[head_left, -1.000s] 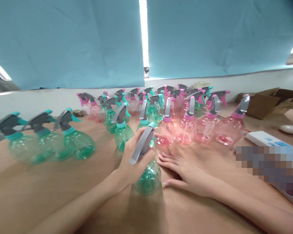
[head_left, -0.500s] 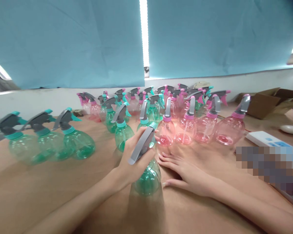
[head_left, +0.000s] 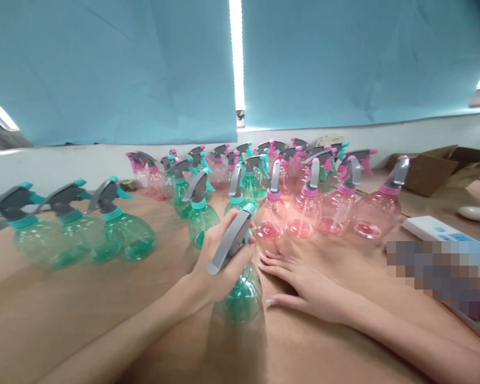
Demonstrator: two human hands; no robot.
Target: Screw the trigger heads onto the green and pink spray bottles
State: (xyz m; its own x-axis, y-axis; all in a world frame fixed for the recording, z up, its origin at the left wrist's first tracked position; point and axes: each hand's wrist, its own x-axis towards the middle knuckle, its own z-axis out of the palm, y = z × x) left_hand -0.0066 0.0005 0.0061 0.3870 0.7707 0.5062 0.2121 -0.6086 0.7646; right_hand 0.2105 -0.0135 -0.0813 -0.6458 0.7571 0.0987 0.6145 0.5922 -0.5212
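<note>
My left hand (head_left: 220, 261) is wrapped round the neck and trigger of a green spray bottle (head_left: 242, 296) with a grey head and a teal nozzle. My fingers partly hide its collar and trigger. To the right of that bottle, my right hand (head_left: 300, 282) lies flat on the wooden table (head_left: 164, 330), fingers spread, holding nothing. Just beyond my hands stand a green spray bottle (head_left: 203, 221) and a row of pink ones, the nearest being a pink spray bottle (head_left: 270, 216).
Several green spray bottles (head_left: 130, 237) stand at the left. Behind the front rows, more pink and green bottles crowd together. On the right are an open cardboard box (head_left: 436, 170), a white computer mouse (head_left: 478, 213) and a white box with blue marks (head_left: 436, 228). A blue curtain (head_left: 112, 69) hangs behind.
The green bottle in my left hand has shifted very slightly left and its head sits a touch lower. My right hand stays where it was on the table.
</note>
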